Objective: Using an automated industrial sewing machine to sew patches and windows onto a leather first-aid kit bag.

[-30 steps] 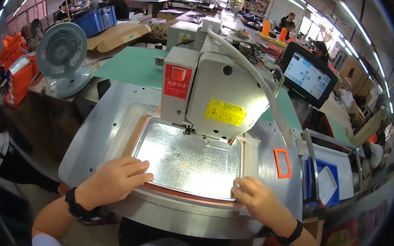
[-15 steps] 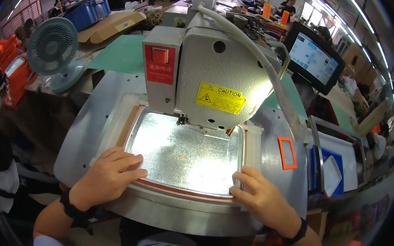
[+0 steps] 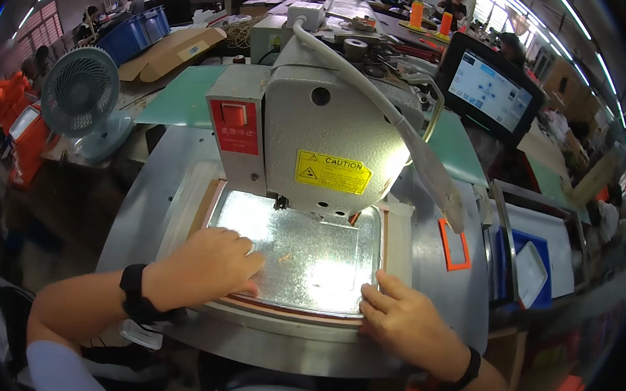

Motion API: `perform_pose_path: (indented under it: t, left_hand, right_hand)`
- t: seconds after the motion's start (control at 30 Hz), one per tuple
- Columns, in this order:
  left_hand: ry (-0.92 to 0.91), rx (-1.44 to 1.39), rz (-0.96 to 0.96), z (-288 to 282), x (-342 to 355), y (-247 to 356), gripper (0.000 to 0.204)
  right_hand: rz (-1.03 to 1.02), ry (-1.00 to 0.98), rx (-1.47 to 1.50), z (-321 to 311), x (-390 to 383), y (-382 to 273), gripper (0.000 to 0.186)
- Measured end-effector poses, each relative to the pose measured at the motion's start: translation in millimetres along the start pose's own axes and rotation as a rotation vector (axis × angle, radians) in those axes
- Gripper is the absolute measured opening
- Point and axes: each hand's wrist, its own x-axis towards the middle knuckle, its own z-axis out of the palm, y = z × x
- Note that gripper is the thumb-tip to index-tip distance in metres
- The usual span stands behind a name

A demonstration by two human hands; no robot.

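A shiny silver rectangular panel (image 3: pixel 306 269) with rounded corners lies in a reddish-brown bordered frame (image 3: pixel 388 235), under the head of a grey industrial sewing machine (image 3: pixel 334 123). My left hand (image 3: pixel 210 268) is curled over the panel's near left corner, its thumb on the silver edge; most of its fingertips are hidden beneath it. At the near right corner, my right hand (image 3: pixel 407 315) has bent fingers closed against the panel's edge. A dark band circles each wrist.
An orange rectangular frame (image 3: pixel 455 245) lies on the metal bed at the right. Beyond it stand a blue tray (image 3: pixel 542 260) and a tilted screen (image 3: pixel 490 88). A fan (image 3: pixel 81 93) stands at the left. A red switch box (image 3: pixel 233 125) hangs on the machine.
My left hand has moved rightward and curled over the near left corner, its forearm swinging flatter. My right hand keeps to the right corner. The whole view has shifted slightly.
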Motion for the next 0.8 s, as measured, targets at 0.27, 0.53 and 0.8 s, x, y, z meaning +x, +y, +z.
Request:
perform_pose_path:
  t: [0.27,0.53,0.8]
  left_hand:
    - [0.129,-0.117,0.258,13,61,-43,0.107]
    - [0.143,-0.177,0.308,14,69,-35,0.096]
    - [0.026,-0.275,0.237,6,56,-8,0.074]
  right_hand:
    - [-0.003,0.040,0.013,1,1,0,0.021]
    - [0.002,0.119,0.045,8,-1,0,0.019]
    - [-0.012,0.079,0.017,9,-3,3,0.014]
